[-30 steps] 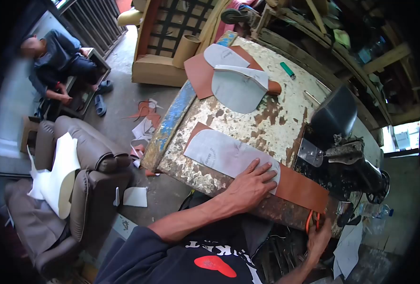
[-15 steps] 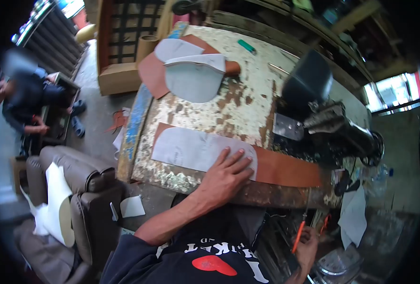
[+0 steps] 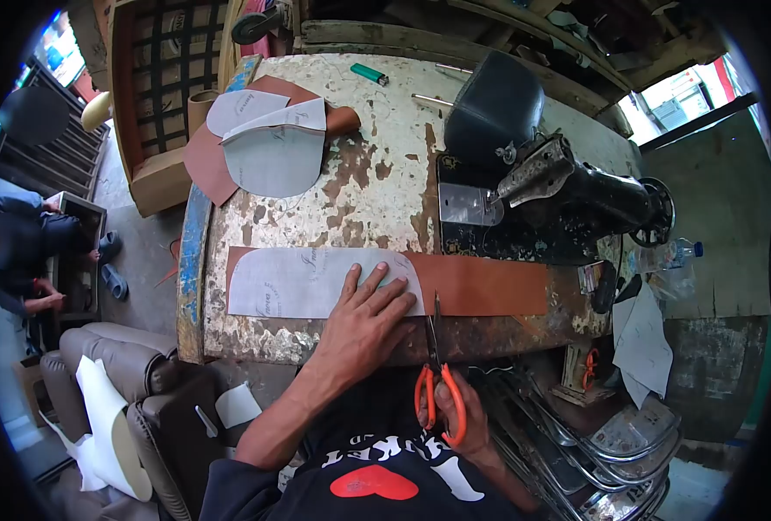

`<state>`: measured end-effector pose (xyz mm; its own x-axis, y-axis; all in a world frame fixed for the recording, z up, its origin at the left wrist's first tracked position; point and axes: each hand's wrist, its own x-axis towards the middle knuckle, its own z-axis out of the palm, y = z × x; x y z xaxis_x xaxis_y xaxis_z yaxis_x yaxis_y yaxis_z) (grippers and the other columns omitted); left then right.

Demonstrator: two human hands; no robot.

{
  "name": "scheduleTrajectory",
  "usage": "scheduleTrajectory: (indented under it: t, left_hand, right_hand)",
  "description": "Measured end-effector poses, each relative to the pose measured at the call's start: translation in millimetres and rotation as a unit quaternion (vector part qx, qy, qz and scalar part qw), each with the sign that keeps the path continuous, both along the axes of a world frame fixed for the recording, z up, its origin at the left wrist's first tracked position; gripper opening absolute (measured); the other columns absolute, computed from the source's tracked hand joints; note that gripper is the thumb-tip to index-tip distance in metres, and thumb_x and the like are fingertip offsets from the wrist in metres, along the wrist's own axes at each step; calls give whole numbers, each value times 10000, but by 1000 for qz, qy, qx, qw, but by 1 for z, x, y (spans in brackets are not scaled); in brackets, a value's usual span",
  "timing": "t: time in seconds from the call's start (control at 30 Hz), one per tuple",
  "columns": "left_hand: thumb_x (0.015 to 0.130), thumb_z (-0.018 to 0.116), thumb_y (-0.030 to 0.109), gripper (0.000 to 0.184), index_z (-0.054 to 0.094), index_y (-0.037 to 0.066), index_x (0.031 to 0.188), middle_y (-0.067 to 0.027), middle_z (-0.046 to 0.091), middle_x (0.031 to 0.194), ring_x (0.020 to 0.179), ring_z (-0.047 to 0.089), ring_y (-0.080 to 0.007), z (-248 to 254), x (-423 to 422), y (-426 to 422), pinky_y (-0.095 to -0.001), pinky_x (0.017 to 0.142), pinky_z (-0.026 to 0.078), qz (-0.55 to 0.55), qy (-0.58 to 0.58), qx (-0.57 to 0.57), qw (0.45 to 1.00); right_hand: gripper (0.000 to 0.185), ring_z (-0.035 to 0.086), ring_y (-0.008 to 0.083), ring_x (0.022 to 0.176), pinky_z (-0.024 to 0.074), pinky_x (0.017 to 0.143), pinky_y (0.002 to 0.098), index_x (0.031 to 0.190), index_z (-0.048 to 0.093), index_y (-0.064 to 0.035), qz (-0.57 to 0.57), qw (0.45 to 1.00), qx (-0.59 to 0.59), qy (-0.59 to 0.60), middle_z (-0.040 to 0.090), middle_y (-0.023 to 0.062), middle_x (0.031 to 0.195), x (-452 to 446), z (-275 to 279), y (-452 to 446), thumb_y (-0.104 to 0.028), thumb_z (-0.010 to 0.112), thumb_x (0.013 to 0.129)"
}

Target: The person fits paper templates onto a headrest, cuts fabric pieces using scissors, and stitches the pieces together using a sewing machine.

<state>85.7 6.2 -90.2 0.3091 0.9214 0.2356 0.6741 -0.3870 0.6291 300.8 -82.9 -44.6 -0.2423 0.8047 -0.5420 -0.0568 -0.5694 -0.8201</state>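
Note:
My left hand (image 3: 363, 321) lies flat with its fingers spread on a pale printed piece (image 3: 290, 282), which rests on a long brown strip (image 3: 489, 285) along the table's front edge. My right hand (image 3: 459, 417) holds orange-handled scissors (image 3: 437, 382) by the handles. The scissor blades point away from me, and their tips are at the strip's near edge, just right of the pale piece. Farther back on the left lie more brown and pale pieces (image 3: 272, 161), overlapping each other.
A black sewing machine (image 3: 576, 187) and a dark padded object (image 3: 494, 108) stand on the worn table (image 3: 350, 217). Near the back edge is a green lighter (image 3: 369, 74). A brown armchair (image 3: 159, 408) is at the lower left. Another person (image 3: 25, 239) sits at the far left.
My right hand has brought the scissors from the strip's right end, below the table edge, leftward to the strip's near edge beside the pale piece. The view has turned rightward.

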Motion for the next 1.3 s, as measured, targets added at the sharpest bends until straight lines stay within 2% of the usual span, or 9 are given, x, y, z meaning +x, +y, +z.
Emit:
scheduleTrajectory:
  t: [0.17, 0.23, 0.5, 0.57, 0.77, 1.03, 1.3]
  left_hand:
    - [898, 743, 190, 308, 701, 82, 1184, -115, 672, 1317, 1394, 527, -433, -7, 3, -3, -693, 1200, 292, -7, 16, 39, 999]
    - [893, 737, 175, 304, 705, 81, 1180, -114, 677, 1306, 1382, 537, -439, -9, 2, -4, -709, 1192, 293, -13, 17, 49, 999]
    - [876, 707, 154, 352, 709, 80, 1220, -129, 681, 1281, 1377, 544, -428, -10, -3, -7, -752, 1175, 281, -24, 2, 60, 998]
    - [876, 700, 149, 357, 708, 82, 1226, -133, 678, 1286, 1384, 536, -428, -9, -3, -7, -751, 1178, 277, -24, 8, 57, 998]
    - [873, 685, 138, 366, 708, 85, 1235, -136, 671, 1300, 1398, 520, -423, -9, -4, -8, -749, 1187, 265, -25, 19, 49, 998]
    - [876, 694, 143, 357, 712, 104, 1230, -130, 666, 1325, 1417, 514, -407, -4, -9, -16, -750, 1193, 254, -49, 11, 33, 998]
    - [887, 713, 166, 346, 707, 127, 1231, -110, 660, 1360, 1439, 509, -355, -2, -13, -27, -761, 1208, 207, -59, 2, 20, 998]
  right_hand:
    - [376, 610, 107, 671, 503, 594, 257, 1180, 523, -18, 15, 999, -17, -33, 570, 30, 833, -18, 3, 3, -365, 620, 1070]
    - [476, 593, 126, 636, 493, 576, 260, 1251, 511, 24, 38, 996, 36, -75, 607, 74, 791, -26, 2, 3, -432, 467, 1120]
    - [496, 560, 120, 586, 450, 545, 263, 1154, 523, 24, 35, 993, 35, -108, 584, 65, 717, -32, 11, 8, -466, 455, 1117]
    - [433, 572, 84, 624, 478, 563, 239, 1187, 521, -31, 15, 998, -26, -56, 557, 7, 792, -29, 8, 8, -428, 635, 1058]
    - [466, 567, 76, 605, 476, 544, 236, 1179, 523, -26, 12, 994, -38, -97, 573, 2, 803, -27, 8, 3, -442, 675, 1033]
    - [483, 572, 70, 600, 484, 545, 233, 1187, 525, -25, 14, 994, -58, -91, 589, -2, 813, -24, 10, 3, -426, 724, 1005]
    - [452, 570, 66, 595, 475, 541, 230, 1180, 535, -30, 14, 995, -57, -85, 591, -12, 798, -20, 9, -2, -391, 740, 1000]
